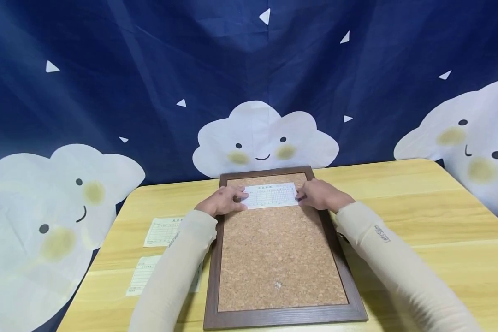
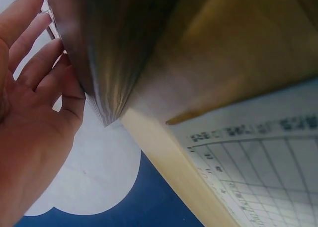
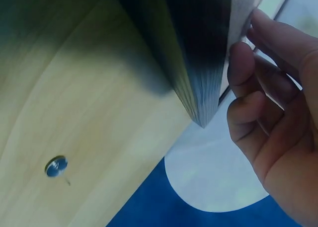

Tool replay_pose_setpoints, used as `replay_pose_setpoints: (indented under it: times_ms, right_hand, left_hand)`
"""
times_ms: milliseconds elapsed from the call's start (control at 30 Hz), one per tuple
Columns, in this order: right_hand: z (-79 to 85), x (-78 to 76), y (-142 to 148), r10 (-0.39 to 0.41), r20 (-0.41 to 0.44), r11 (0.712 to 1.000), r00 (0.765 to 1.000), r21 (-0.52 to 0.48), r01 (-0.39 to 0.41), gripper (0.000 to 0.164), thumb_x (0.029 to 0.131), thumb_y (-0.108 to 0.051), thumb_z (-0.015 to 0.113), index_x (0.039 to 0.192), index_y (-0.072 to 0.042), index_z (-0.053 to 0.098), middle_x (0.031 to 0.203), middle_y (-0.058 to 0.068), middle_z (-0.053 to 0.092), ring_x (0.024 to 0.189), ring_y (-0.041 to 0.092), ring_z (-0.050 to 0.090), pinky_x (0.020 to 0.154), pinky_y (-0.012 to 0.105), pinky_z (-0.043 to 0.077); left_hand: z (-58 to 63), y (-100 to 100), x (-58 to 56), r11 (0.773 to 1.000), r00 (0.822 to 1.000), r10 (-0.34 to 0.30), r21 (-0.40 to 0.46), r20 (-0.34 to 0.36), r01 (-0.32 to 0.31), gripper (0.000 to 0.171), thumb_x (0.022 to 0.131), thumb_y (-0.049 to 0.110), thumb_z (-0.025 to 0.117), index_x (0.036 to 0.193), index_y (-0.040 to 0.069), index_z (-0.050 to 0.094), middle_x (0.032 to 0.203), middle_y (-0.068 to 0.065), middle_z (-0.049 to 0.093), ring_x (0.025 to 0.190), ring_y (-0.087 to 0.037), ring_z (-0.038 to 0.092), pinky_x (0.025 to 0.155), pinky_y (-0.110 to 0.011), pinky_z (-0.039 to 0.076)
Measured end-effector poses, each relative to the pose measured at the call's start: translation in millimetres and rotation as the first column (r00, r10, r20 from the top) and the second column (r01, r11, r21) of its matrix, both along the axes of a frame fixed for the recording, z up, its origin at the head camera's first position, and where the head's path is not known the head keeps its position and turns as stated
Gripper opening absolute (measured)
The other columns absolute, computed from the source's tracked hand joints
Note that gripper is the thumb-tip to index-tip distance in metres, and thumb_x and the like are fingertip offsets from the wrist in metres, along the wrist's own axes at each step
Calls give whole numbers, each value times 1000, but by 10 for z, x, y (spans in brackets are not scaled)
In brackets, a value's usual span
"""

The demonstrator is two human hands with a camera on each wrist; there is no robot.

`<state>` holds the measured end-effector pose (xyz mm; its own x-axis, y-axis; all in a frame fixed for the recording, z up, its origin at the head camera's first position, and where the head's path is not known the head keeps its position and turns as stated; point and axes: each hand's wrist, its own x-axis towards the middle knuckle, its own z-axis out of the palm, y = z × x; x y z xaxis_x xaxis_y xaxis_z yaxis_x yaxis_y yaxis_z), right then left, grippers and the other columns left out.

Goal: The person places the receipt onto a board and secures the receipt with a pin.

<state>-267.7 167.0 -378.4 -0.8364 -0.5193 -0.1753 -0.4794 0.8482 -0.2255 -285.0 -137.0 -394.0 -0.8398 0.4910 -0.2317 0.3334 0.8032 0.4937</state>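
Note:
A white printed form slip point(image 1: 269, 195) lies across the upper part of a cork board point(image 1: 280, 258) with a dark brown wooden frame point(image 1: 284, 317). At the slip's left edge, my left hand point(image 1: 224, 200) holds it between thumb and fingers. My right hand point(image 1: 321, 194) pinches the opposite edge, its fingers curled. Both wrists pass over the frame's sides. From the right wrist view, the right hand point(image 3: 278, 98) shows bent fingers close over the board; the left wrist view shows the left hand point(image 2: 39, 98) beside the frame's edge.
Two pale printed forms lie left of the board, an upper one point(image 1: 162, 232) and a lower one point(image 1: 143, 275) partly hidden by my left sleeve. A metal thumbtack point(image 3: 56, 166) rests on the wooden table point(image 1: 423, 203) right of the board. Behind hangs a blue cloud-patterned curtain point(image 1: 157, 55).

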Motion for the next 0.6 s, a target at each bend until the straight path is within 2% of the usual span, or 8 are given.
replay_pose_setpoints:
  times_ms: [233,400,500,600]
  right_hand:
    - [78,63,191,38,2,997,999,-74,-37,31,98,-15,65,124,1,69,133,23,60,119,41,58,100,52,46]
    - [191,149,407,53,-64,989,997,-134,-61,28,96,-11,66,119,4,70,131,25,60,119,45,57,99,56,46]
    - [248,204,543,52,-91,986,995,-154,-65,27,95,-9,68,117,5,71,130,25,61,111,44,62,96,57,47]
    - [279,246,665,56,-94,984,994,-162,-70,28,93,-8,70,117,6,71,127,26,62,97,39,69,93,57,49]
  left_hand:
    - [-8,-17,4,1000,1000,-4,0,1,4,50,94,18,71,141,7,57,158,-10,35,148,-28,26,119,-40,23]
    - [-7,-27,-7,1000,1000,3,23,19,-4,49,94,17,72,140,7,57,158,-9,34,148,-27,25,119,-40,22]
    - [-2,-29,-10,999,999,7,36,32,-8,49,95,17,71,141,7,57,159,-9,34,149,-27,24,119,-40,21]
    - [1,-30,-10,999,999,5,34,35,-7,50,95,17,71,141,7,56,159,-9,33,149,-26,23,120,-40,21]
